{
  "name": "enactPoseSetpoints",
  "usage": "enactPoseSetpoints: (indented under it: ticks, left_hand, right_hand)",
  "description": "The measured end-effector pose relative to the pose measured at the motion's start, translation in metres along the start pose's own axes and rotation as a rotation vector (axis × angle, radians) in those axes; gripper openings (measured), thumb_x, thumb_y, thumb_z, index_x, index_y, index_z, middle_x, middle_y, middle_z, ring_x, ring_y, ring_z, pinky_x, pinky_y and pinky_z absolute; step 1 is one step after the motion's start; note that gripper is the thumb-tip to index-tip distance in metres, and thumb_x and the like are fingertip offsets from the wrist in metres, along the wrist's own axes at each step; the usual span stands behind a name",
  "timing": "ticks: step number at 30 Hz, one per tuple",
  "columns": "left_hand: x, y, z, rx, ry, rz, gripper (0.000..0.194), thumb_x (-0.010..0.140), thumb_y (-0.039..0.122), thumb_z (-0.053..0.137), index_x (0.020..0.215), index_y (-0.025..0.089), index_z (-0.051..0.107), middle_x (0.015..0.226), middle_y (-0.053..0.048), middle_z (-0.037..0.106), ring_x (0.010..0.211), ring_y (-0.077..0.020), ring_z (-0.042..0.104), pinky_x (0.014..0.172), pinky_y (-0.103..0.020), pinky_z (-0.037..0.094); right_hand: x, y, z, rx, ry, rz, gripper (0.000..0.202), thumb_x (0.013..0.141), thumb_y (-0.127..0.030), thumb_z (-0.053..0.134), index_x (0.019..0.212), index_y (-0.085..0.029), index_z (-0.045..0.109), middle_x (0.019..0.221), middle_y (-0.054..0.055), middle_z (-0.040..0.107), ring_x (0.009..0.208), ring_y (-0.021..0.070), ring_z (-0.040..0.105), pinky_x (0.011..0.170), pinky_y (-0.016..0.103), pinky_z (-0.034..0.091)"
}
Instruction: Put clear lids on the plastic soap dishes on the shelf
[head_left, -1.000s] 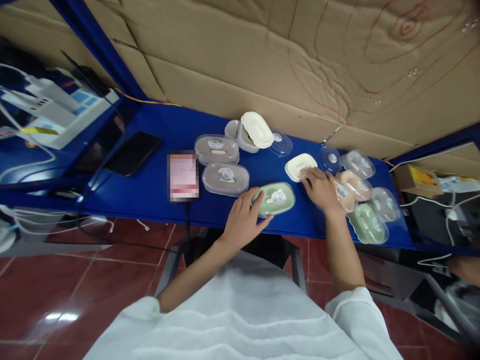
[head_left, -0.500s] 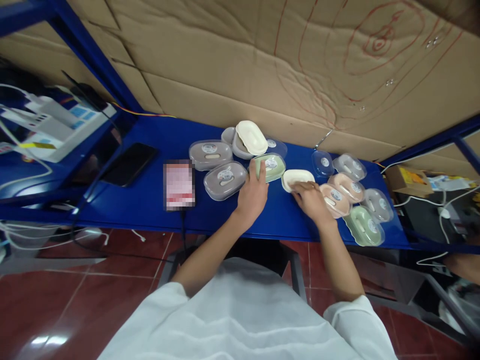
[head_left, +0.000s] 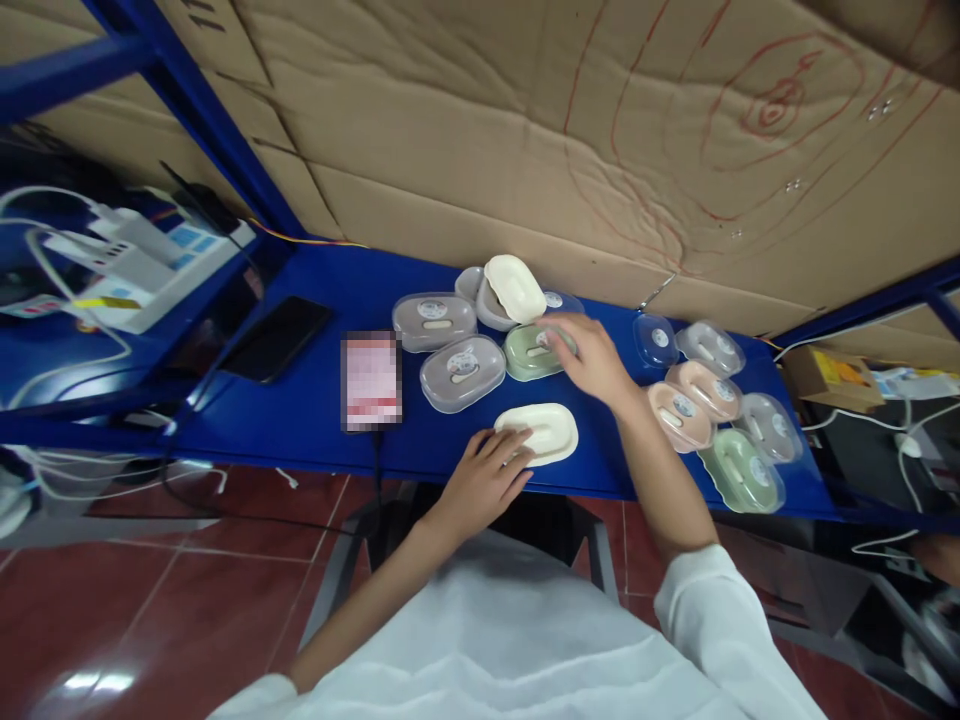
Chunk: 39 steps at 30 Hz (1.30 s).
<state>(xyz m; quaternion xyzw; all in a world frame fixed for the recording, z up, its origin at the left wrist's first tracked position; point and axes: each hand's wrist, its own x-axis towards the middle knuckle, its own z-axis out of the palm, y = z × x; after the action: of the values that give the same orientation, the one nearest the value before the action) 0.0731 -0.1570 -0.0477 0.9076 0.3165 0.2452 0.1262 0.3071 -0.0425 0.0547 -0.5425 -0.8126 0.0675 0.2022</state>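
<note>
A cream soap dish [head_left: 559,432] lies near the front edge of the blue table. My left hand [head_left: 480,480] is at its left end, fingers over the rim and thumb by the near side. Farther back, my right hand [head_left: 592,362] reaches over the right end of a green soap dish [head_left: 525,355] with a clear lid, its fingers curled on it; the fingertips are partly hidden. Two lidded grey soap dishes [head_left: 463,374] sit left of the green one. Behind it, a second cream piece [head_left: 517,287] rests tilted on an uncovered grey dish [head_left: 491,308].
At the right stand several lidded dishes: peach [head_left: 681,415], green [head_left: 742,472] and grey [head_left: 771,428]. A clear lid [head_left: 655,340] lies beside them. To the left are a blurred-out pink item [head_left: 371,382], a black phone [head_left: 277,338] and a power strip [head_left: 180,270]. Cardboard [head_left: 450,150] walls the back.
The cream dish has come from the right to the front middle. My left hand has left the green dish for the cream one; my right hand has moved onto the green dish.
</note>
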Motion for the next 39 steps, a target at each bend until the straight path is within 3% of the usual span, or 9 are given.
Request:
enactPoseSetpoints:
  ticks: [4, 7, 13, 17, 20, 26, 31, 35, 39]
  left_hand:
    - [-0.003, -0.011, -0.009, 0.002, 0.016, -0.026, 0.019, 0.11, 0.026, 0.054, 0.114, 0.022, 0.071, 0.144, -0.01, 0.069, 0.132, -0.0274, 0.065, 0.114, -0.051, 0.043]
    - [-0.005, -0.02, -0.014, -0.003, 0.033, -0.051, 0.017, 0.109, 0.026, 0.055, 0.111, 0.022, 0.072, 0.142, -0.009, 0.07, 0.129, -0.027, 0.066, 0.114, -0.05, 0.044]
    - [-0.005, -0.027, -0.014, -0.01, 0.095, -0.065, 0.015, 0.107, 0.025, 0.058, 0.11, 0.022, 0.073, 0.141, -0.009, 0.071, 0.124, -0.0268, 0.069, 0.115, -0.051, 0.043]
    - [-0.003, -0.026, -0.012, -0.022, 0.133, -0.074, 0.013, 0.106, 0.024, 0.059, 0.108, 0.022, 0.072, 0.14, -0.008, 0.072, 0.125, -0.026, 0.069, 0.117, -0.049, 0.042]
    - [-0.003, -0.026, -0.011, -0.031, 0.149, -0.084, 0.012, 0.105, 0.023, 0.06, 0.106, 0.022, 0.072, 0.139, -0.008, 0.072, 0.125, -0.0259, 0.069, 0.118, -0.049, 0.042]
    - [-0.003, -0.027, -0.01, -0.067, 0.155, -0.095, 0.011, 0.105, 0.023, 0.06, 0.106, 0.023, 0.071, 0.14, -0.007, 0.072, 0.126, -0.0259, 0.069, 0.117, -0.05, 0.043]
    - [-0.006, -0.028, -0.011, -0.083, 0.149, -0.084, 0.009, 0.103, 0.022, 0.062, 0.107, 0.022, 0.071, 0.139, -0.009, 0.071, 0.129, -0.0273, 0.067, 0.119, -0.052, 0.045]
    - [-0.01, -0.033, -0.011, -0.154, 0.144, -0.023, 0.005, 0.101, 0.024, 0.068, 0.103, 0.02, 0.071, 0.138, -0.012, 0.068, 0.135, -0.0291, 0.063, 0.122, -0.051, 0.048]
    - [-0.013, -0.035, -0.012, -0.209, 0.135, -0.033, 0.022, 0.101, 0.027, 0.07, 0.122, 0.022, 0.068, 0.149, -0.014, 0.059, 0.143, -0.0304, 0.057, 0.122, -0.051, 0.05]
  right_hand:
    - [0.077, -0.001, 0.028, -0.222, -0.061, 0.187, 0.037, 0.104, -0.043, 0.062, 0.131, -0.019, 0.072, 0.133, 0.014, 0.075, 0.126, 0.0352, 0.068, 0.108, 0.05, 0.049]
    - [0.092, -0.002, 0.031, -0.268, -0.15, 0.253, 0.026, 0.102, -0.041, 0.064, 0.114, -0.021, 0.077, 0.117, 0.01, 0.081, 0.113, 0.0324, 0.073, 0.103, 0.046, 0.05]
    - [0.036, 0.039, -0.013, -0.338, -0.031, 0.358, 0.026, 0.102, -0.04, 0.058, 0.111, -0.023, 0.076, 0.11, 0.009, 0.082, 0.105, 0.0298, 0.075, 0.097, 0.043, 0.049]
    - [-0.005, 0.078, -0.032, -0.549, -0.126, 0.505, 0.027, 0.1, -0.033, 0.057, 0.109, -0.02, 0.078, 0.113, 0.013, 0.081, 0.11, 0.0335, 0.073, 0.102, 0.048, 0.047]
    - [-0.009, 0.087, -0.033, -0.577, -0.173, 0.547, 0.028, 0.098, -0.027, 0.058, 0.116, -0.018, 0.078, 0.122, 0.015, 0.079, 0.115, 0.0339, 0.072, 0.104, 0.049, 0.048]
    - [0.057, 0.028, 0.013, -0.175, -0.068, 0.248, 0.034, 0.108, -0.042, 0.053, 0.122, -0.021, 0.076, 0.125, 0.009, 0.079, 0.118, 0.0261, 0.072, 0.101, 0.037, 0.051]
    - [0.105, -0.029, 0.061, -0.266, -0.137, 0.138, 0.038, 0.103, -0.049, 0.065, 0.118, -0.016, 0.076, 0.125, 0.017, 0.077, 0.12, 0.0338, 0.069, 0.108, 0.048, 0.044]
    - [0.094, -0.026, 0.044, -0.231, -0.067, 0.211, 0.028, 0.108, -0.035, 0.057, 0.12, -0.019, 0.076, 0.119, 0.013, 0.08, 0.115, 0.0319, 0.073, 0.107, 0.048, 0.044]
    - [0.024, -0.016, -0.002, -0.105, 0.144, 0.067, 0.028, 0.109, -0.037, 0.058, 0.123, -0.021, 0.075, 0.125, 0.01, 0.08, 0.12, 0.0291, 0.073, 0.111, 0.048, 0.046]
